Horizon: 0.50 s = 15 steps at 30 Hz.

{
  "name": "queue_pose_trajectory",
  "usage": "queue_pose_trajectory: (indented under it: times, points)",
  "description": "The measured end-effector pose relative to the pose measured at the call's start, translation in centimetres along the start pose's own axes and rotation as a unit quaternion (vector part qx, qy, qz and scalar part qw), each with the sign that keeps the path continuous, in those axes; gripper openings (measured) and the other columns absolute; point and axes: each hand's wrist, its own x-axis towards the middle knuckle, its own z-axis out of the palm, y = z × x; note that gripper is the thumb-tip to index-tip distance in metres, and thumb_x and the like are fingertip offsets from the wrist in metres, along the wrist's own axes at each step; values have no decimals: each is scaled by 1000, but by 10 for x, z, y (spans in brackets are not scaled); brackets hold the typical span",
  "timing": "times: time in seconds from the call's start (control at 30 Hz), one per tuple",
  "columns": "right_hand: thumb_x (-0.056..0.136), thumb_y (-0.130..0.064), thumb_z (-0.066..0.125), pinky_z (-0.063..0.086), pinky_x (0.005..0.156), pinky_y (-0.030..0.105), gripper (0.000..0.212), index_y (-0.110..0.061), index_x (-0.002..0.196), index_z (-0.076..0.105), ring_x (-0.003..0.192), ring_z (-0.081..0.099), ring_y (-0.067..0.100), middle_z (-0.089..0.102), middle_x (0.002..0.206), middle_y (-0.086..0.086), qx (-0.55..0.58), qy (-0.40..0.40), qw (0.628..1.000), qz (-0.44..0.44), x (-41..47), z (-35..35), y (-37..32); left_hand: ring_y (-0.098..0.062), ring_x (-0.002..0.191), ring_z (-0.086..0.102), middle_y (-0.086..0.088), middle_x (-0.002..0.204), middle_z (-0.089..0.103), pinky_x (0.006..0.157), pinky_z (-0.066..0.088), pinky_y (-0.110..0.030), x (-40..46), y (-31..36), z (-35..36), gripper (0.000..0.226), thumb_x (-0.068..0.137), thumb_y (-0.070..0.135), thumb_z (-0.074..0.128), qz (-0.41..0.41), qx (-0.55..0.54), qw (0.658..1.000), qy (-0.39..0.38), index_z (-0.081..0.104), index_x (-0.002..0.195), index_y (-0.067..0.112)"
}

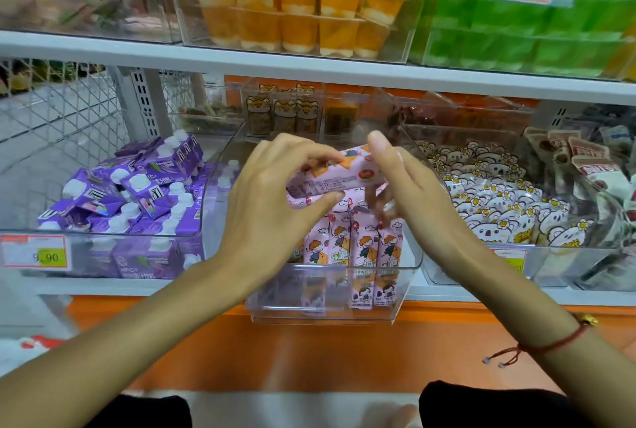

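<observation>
A pink snack packet (pixel 339 176) with a cartoon print lies sideways above a clear plastic bin (pixel 327 303) that sticks out from the middle shelf. My left hand (pixel 275 200) pinches the packet's left end between thumb and fingers. My right hand (pixel 409 187) holds its right end, thumb on top, fingers curled below. Under the packet, several like pink packets (pixel 358 248) stand upright in the bin.
Left of the bin is a clear bin of purple drink cartons (pixel 137 193) with a 9.90 tag. To the right lies a bin of koala-print packets (pixel 499 207). The shelf above carries orange jelly cups (pixel 303 11) and green packs (pixel 530 25). An orange ledge (pixel 309 352) runs below.
</observation>
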Motion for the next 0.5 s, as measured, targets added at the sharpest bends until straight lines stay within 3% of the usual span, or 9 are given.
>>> queue_pose_trajectory:
  times: [0.1,0.2,0.27,0.4,0.5]
  points:
    - [86,-60,52,46,60,33,41,-23,70,58,52,52,11,53,59,-1,-2,5,1000,-8,0,2,0,-13,93,53,11,101,58,80,42,-26,-3,1,6,37,72,23,82,27,11,999,-16,65,105,24]
    - [87,-35,64,56,64,32,22,-14,87,60,60,64,15,66,71,-1,43,18,999,6,4,-3,6,-7,98,50,17,106,54,83,40,-19,-5,-2,9,44,72,23,81,8,-14,999,-49,61,110,26]
    - [85,-25,68,59,69,29,24,-12,102,56,72,70,16,71,87,3,53,24,998,19,8,-13,10,-4,105,47,18,111,50,87,37,-14,-4,-8,7,55,70,25,83,-31,-14,997,-63,53,117,29]
    - [80,-23,73,58,68,22,34,-20,102,48,74,71,11,71,89,1,5,56,998,-25,16,-37,10,-3,105,45,19,113,48,85,39,-23,-5,-20,4,56,69,30,82,-76,48,982,-169,45,111,37]
    - [75,-33,75,53,62,17,36,-20,98,50,65,68,6,73,75,-6,-80,0,996,-48,18,-46,8,-7,114,48,17,122,55,85,42,-27,-10,-25,5,55,74,40,77,-71,130,948,-281,49,121,36]
